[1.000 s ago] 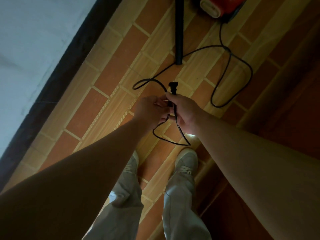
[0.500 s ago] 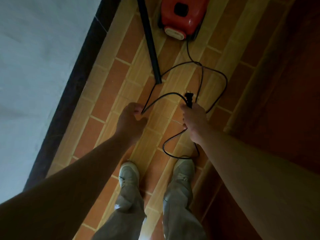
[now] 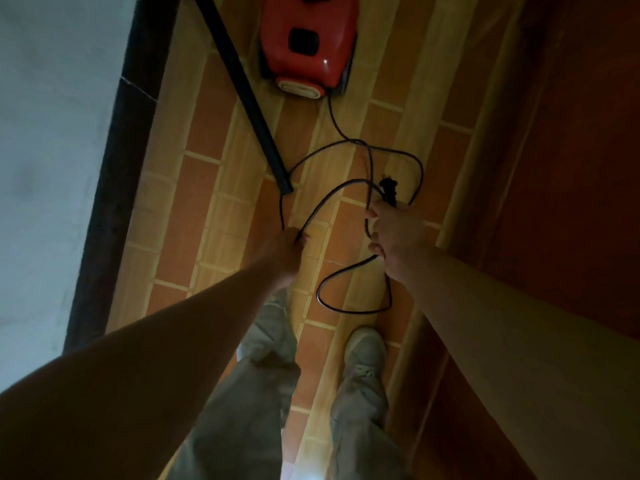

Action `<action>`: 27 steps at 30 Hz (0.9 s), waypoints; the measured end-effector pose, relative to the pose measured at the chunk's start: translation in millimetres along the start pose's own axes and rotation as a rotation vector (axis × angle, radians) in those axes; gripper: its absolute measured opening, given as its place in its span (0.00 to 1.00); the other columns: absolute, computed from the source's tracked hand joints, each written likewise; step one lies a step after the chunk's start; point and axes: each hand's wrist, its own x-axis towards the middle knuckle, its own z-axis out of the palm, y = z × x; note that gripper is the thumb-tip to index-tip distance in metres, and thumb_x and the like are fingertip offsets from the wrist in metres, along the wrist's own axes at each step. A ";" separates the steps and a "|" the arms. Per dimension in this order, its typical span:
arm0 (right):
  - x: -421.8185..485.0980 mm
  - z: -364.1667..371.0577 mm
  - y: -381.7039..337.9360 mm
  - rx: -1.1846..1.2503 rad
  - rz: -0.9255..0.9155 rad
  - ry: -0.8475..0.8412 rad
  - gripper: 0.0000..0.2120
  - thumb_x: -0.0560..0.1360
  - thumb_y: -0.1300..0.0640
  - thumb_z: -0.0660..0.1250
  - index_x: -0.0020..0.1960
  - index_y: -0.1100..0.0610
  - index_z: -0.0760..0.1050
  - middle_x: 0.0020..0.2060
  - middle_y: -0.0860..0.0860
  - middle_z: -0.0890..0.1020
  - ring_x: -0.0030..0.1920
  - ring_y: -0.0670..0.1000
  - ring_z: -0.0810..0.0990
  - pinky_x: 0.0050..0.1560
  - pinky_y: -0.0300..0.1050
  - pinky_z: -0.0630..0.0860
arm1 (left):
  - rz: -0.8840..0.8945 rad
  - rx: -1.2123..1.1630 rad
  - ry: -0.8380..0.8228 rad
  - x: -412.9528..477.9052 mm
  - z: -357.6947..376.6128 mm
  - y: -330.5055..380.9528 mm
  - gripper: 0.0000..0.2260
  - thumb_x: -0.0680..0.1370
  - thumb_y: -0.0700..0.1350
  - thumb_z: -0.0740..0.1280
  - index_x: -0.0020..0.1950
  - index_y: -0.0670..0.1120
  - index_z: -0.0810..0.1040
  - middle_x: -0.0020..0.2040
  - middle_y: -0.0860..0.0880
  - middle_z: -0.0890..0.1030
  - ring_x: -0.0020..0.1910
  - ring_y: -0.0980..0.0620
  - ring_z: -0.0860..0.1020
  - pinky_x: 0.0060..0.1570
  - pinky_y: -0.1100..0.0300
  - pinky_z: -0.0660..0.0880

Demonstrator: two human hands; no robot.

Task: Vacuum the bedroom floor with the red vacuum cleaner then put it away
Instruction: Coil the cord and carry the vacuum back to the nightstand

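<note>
Now the right hand [image 3: 398, 237] is clenched around coiled loops of the black power cord [image 3: 349, 306], plug [image 3: 388, 188] poking out at 12 o'clock. Left hand [image 3: 285, 252] pinches a cord strand, well apart from the right. At 12 o'clock the red vacuum cleaner [image 3: 308, 46] sits on the tiled floor [image 3: 204, 209].

A tiled floor [image 3: 214, 188] in orange and pale yellow bands is seen from above. A red vacuum cleaner [image 3: 308, 46] is set on it at the far end. Just left of the vacuum cleaner a black tube [image 3: 249, 98] is laid slanting toward the viewer. Nearer than the vacuum cleaner, a black power cord [image 3: 346, 147] is spread in loose loops. Nearest, a grey shoe [image 3: 365, 355] is planted on the tiles.
</note>
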 end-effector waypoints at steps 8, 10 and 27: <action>7.2 27.6 -26.3 0.124 0.051 -0.064 0.10 0.84 0.57 0.63 0.45 0.59 0.77 0.36 0.56 0.81 0.32 0.52 0.77 0.34 0.46 0.74 | -0.093 -0.481 -0.166 19.2 -19.4 37.1 0.09 0.87 0.42 0.56 0.59 0.44 0.76 0.49 0.48 0.81 0.51 0.51 0.80 0.56 0.57 0.78; 9.9 31.4 -33.3 0.138 0.067 -0.125 0.06 0.82 0.59 0.66 0.47 0.58 0.78 0.37 0.55 0.83 0.34 0.52 0.78 0.35 0.46 0.75 | -0.086 -0.482 -0.176 23.3 -25.5 49.0 0.09 0.87 0.43 0.57 0.58 0.42 0.76 0.50 0.45 0.82 0.51 0.48 0.81 0.55 0.54 0.79; 79.3 -6.3 -43.6 -0.211 -0.044 -0.098 0.07 0.81 0.57 0.68 0.46 0.52 0.72 0.44 0.52 0.80 0.42 0.51 0.78 0.45 0.48 0.77 | 0.083 0.092 -0.177 67.8 -5.3 111.3 0.12 0.85 0.41 0.59 0.63 0.42 0.79 0.62 0.46 0.81 0.58 0.49 0.80 0.56 0.58 0.77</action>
